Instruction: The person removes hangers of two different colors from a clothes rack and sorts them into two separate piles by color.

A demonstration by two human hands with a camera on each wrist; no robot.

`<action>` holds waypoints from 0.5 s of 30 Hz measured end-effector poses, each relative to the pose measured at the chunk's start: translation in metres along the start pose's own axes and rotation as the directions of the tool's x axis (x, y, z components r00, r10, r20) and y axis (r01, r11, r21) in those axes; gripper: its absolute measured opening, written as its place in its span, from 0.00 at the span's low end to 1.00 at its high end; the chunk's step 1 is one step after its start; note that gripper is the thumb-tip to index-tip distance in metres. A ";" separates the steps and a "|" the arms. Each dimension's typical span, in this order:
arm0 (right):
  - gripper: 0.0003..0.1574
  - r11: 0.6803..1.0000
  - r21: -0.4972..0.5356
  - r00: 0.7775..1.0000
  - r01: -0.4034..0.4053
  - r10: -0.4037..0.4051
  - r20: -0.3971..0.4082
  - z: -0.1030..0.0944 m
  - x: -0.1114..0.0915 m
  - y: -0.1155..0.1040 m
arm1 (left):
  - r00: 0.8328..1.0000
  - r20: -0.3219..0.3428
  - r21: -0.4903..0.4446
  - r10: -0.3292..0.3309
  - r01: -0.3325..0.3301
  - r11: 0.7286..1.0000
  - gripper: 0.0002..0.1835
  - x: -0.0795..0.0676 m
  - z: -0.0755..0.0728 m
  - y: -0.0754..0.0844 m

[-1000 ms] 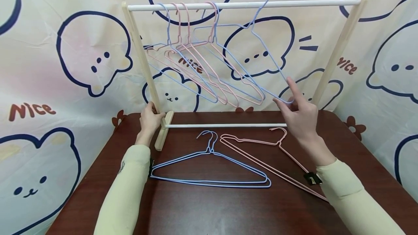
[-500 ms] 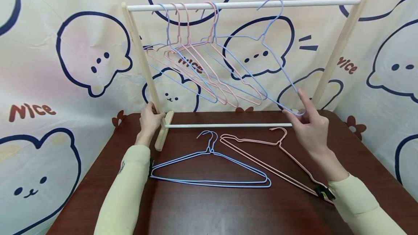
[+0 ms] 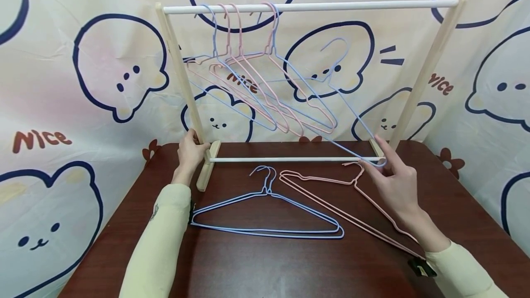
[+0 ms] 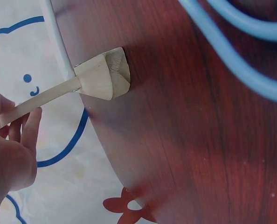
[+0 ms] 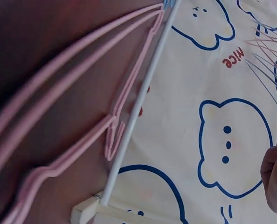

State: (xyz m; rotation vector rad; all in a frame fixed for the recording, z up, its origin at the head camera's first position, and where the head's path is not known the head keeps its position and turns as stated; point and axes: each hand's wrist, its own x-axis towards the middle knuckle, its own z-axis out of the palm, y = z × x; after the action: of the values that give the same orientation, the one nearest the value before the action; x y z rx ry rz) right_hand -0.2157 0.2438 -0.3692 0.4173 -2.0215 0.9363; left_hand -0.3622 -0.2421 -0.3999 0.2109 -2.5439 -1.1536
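Cartoon cloth [image 3: 497,146] hangs behind the brown desk [image 3: 265,266]. 2 blue hangers [image 3: 267,191] and pink hangers [image 3: 354,182] lie there, before a rack [image 3: 431,65] with more hanging. Left fingers [image 3: 191,136] hold its post [image 3: 179,68]; right fingers [image 3: 387,151] pinch a blue hanger [image 3: 330,78] below the top bar [image 3: 372,4].

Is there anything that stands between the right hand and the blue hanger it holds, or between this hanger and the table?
Nothing visible separates the right hand from the held blue hanger, whose corner it grips. On the table before the rack, pink hangers and, further left, two blue hangers may hinder laying it down.
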 end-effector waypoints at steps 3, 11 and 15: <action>0.47 0.999 0.006 0.999 -0.038 0.038 0.039 -0.001 -0.007 0.000 | 1.000 0.002 -0.002 -0.001 0.001 1.000 0.14 0.000 0.001 0.000; 0.45 0.986 -0.005 0.972 -0.166 0.165 0.169 -0.003 -0.024 -0.005 | 1.000 -0.002 0.007 -0.005 0.005 1.000 0.14 0.001 0.001 0.000; 0.44 0.973 -0.004 0.948 -0.233 0.228 0.225 -0.003 -0.030 -0.008 | 1.000 -0.003 0.007 -0.002 0.002 1.000 0.14 0.001 0.001 0.000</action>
State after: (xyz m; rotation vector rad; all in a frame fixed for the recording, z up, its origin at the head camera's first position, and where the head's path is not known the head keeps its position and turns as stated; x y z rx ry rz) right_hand -0.1916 0.2395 -0.3889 0.3138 -2.3042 1.0951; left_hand -0.3631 -0.2422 -0.4005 0.2165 -2.5456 -1.1444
